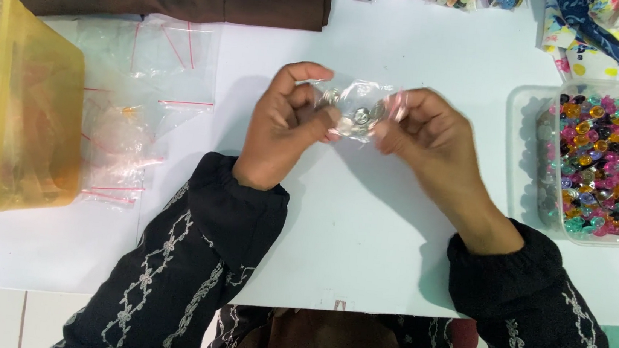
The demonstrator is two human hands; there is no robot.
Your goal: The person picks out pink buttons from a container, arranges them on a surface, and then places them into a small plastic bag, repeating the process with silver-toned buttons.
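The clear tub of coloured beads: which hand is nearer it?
Right. The right hand pinches the small bag just left of the bead tub; the left hand is farther left.

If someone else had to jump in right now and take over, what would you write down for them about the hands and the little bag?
Left hand: pinching the left edge of a small clear bag of silvery round pieces, held just above the white table.
Right hand: pinching the bag's right edge.
Nearby: a pile of empty clear zip bags to the left, a yellow tub at far left, and a clear tub of colourful pieces to the right.
Done: the bag already has pieces in it.
Left: whether its top is sealed cannot be seen, so check that. The empty bags are still unfilled.
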